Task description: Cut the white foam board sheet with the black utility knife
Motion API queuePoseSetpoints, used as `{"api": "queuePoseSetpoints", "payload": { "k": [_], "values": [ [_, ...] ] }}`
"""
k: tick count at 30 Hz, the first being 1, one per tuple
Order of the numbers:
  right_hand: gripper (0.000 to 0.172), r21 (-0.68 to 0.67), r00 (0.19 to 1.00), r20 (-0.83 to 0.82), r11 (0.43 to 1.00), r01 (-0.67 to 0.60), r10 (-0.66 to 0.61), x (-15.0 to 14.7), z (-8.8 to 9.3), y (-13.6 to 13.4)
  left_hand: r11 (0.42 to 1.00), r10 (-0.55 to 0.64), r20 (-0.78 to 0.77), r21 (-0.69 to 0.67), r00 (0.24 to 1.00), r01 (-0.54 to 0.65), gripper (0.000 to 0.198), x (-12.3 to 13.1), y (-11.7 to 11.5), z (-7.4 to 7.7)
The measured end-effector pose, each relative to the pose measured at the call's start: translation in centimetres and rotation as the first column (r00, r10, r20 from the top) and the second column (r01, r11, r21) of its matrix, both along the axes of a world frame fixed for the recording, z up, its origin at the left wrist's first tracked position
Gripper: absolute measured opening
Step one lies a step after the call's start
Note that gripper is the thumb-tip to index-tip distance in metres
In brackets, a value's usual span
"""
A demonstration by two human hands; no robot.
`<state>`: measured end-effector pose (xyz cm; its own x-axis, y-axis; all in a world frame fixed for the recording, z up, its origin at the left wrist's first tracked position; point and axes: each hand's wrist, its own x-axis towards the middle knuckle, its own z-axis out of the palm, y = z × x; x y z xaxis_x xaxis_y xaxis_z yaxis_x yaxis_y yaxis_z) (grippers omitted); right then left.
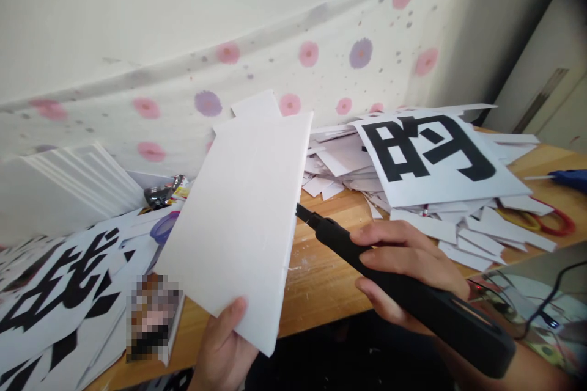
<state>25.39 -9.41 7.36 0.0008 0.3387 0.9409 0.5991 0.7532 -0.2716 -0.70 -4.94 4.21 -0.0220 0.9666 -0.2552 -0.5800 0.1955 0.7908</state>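
Observation:
My left hand [229, 339] grips a white foam board [238, 220] by its lower edge, thumb on the near face. The board is held up at a tilt above the table. In my right hand [408, 263] is a black cutting knife [367, 263] with a thick handle. Its short dark blade [302, 212] points left and meets the board's right edge; whether it is in the board or just touching cannot be made out. Another white piece [257, 104] shows behind the board's top.
White offcuts [339, 159] are heaped at the right under a sheet with a black character [426, 153]. Scissors [554, 220] with red and yellow handles lie beside them. Printed sheets [68, 281] and upright white boards [77, 183] fill the left of the wooden table [321, 269].

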Motion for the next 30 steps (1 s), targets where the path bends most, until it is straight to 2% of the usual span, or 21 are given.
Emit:
{"api": "queuePoseSetpoints", "payload": {
  "k": [3,7,11,16,19,23,26,28,30],
  "values": [
    [0.018,0.011,1.000,-0.015,1.000,0.005,-0.005,-0.1,0.3,0.0,0.999,-0.030,-0.048,-0.028,0.998,0.029,0.070,-0.2,-0.1,-0.1],
    [0.025,0.016,0.996,-0.001,0.996,0.092,-0.092,0.2,0.3,0.0,0.999,-0.035,-0.038,-0.029,0.999,0.034,0.045,-0.8,-0.3,-0.5],
    [0.021,0.016,0.987,-0.110,0.993,0.118,-0.116,0.5,0.3,0.3,0.994,-0.093,-0.057,-0.058,0.994,0.090,0.031,-1.1,-0.6,-0.5],
    [0.023,0.037,0.989,-0.123,0.995,0.092,-0.087,0.5,0.0,-0.1,0.992,-0.107,-0.099,-0.074,0.989,0.100,0.032,-1.2,-0.8,-0.3],
    [0.025,0.025,0.992,-0.118,0.998,0.050,-0.046,0.6,0.1,-0.9,0.981,-0.188,-0.094,-0.063,0.978,0.183,0.026,-1.6,-0.5,-0.3],
    [0.020,0.003,0.991,-0.132,1.000,-0.025,0.025,0.6,0.8,-1.6,0.951,-0.302,-0.058,-0.088,0.951,0.297,0.019,-2.2,0.0,-0.3],
    [0.020,-0.020,0.988,-0.123,0.996,-0.092,0.089,0.4,1.2,-1.7,0.954,-0.275,-0.040,-0.140,0.961,0.267,0.031,-2.6,0.2,-0.8],
    [0.022,-0.059,0.988,-0.109,0.991,-0.121,0.114,0.4,1.1,-1.7,0.969,-0.222,-0.028,-0.117,0.975,0.218,0.041,-2.6,0.2,-1.5],
    [0.024,-0.095,0.988,-0.094,0.986,-0.135,0.127,0.4,0.8,-1.7,0.983,-0.174,0.005,-0.064,0.985,0.174,0.042,-2.6,0.4,-2.4]
  ]
}}
